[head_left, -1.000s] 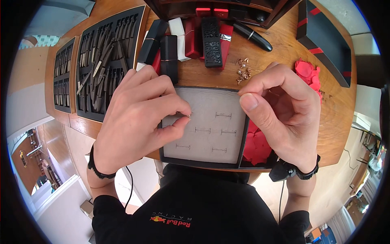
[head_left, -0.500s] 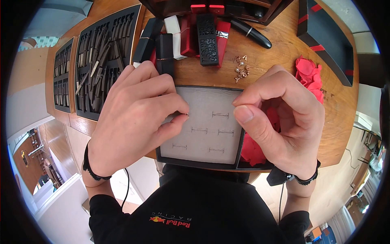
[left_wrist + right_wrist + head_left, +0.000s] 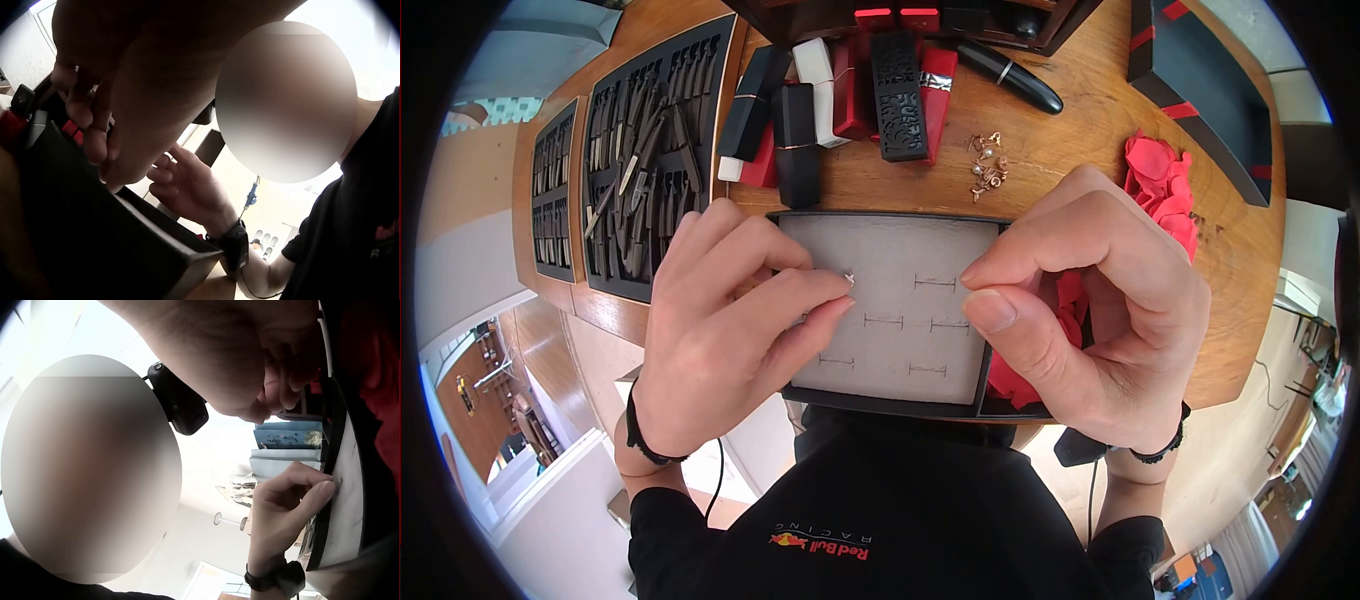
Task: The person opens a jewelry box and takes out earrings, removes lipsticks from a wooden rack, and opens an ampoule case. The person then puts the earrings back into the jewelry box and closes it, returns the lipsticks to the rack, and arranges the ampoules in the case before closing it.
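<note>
My left hand [image 3: 735, 310] is over the left part of a black box lined with a pale slotted pad [image 3: 905, 240]. Its thumb and forefinger tips pinch a small shiny piece of jewellery [image 3: 849, 277], low over the pad's upper left. In the right wrist view this hand [image 3: 287, 509] bends close to the pad. My right hand [image 3: 1105, 300] hovers at the box's right side, other fingers curled and thumb and forefinger tips nearly meeting. I cannot tell whether something tiny is between them. Several H-shaped slits mark the pad; my left fingers hide part of it.
Rose-gold jewellery with pearls [image 3: 988, 165] lies beyond the box. Red petals [image 3: 1165, 190] lie to the right, more inside the box's right compartment. Lipstick-like cases [image 3: 900, 95] stand behind, beside a black tube [image 3: 1010, 78]. Trays of dark sticks [image 3: 650, 150] are left; a black lid [image 3: 1200, 100] is right.
My right hand has moved left and slightly down, over the pad's edge. The left fingers have shifted slightly left and parted a little, so more of the shiny piece shows.
</note>
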Demonstrator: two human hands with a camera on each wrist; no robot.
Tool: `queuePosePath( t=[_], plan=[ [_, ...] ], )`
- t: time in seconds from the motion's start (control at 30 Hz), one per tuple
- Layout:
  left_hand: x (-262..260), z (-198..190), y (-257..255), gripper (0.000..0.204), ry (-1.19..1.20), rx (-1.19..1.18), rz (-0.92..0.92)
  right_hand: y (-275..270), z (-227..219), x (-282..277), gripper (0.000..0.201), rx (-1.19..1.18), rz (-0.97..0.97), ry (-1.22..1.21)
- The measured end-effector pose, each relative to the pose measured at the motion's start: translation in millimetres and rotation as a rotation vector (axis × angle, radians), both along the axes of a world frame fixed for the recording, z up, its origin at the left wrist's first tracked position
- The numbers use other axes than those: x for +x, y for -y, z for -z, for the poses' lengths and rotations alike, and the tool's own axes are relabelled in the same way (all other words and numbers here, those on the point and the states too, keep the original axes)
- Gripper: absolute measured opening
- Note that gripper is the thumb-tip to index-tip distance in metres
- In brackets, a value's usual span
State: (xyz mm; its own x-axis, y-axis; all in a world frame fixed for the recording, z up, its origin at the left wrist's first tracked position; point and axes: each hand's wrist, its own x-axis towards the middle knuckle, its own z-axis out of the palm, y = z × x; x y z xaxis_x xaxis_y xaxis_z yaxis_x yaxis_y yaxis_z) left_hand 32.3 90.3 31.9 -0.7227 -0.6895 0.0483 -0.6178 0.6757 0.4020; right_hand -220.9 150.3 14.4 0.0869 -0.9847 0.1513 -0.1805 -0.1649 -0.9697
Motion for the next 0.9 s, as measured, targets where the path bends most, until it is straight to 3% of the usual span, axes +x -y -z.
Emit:
queuePosePath(
  t=[0.6, 0.8, 0.87, 0.9],
  plan=[
    [-3.5, 3.8, 9.2, 0.023, -0.042, -0.025, 0.029, 0.3, -2.8, -6.5, 0.013, -0.016, 0.033, -0.020],
    [-2.6, -10.4, 26.5, 0.017, -0.232, -0.027, -0.035, 2.1, -3.2, -14.7, 0.013, -0.026, 0.193, 0.003],
    [-8.4, -12.9, 32.4, 0.015, -0.434, 0.168, -0.182, 4.5, -4.8, -16.2, 0.013, 0.042, 0.280, 0.007],
    [-11.1, -12.1, 40.5, 0.018, -0.487, 0.207, -0.125, 6.1, -0.8, -18.3, 0.010, 0.008, 0.263, -0.007]
  ],
)
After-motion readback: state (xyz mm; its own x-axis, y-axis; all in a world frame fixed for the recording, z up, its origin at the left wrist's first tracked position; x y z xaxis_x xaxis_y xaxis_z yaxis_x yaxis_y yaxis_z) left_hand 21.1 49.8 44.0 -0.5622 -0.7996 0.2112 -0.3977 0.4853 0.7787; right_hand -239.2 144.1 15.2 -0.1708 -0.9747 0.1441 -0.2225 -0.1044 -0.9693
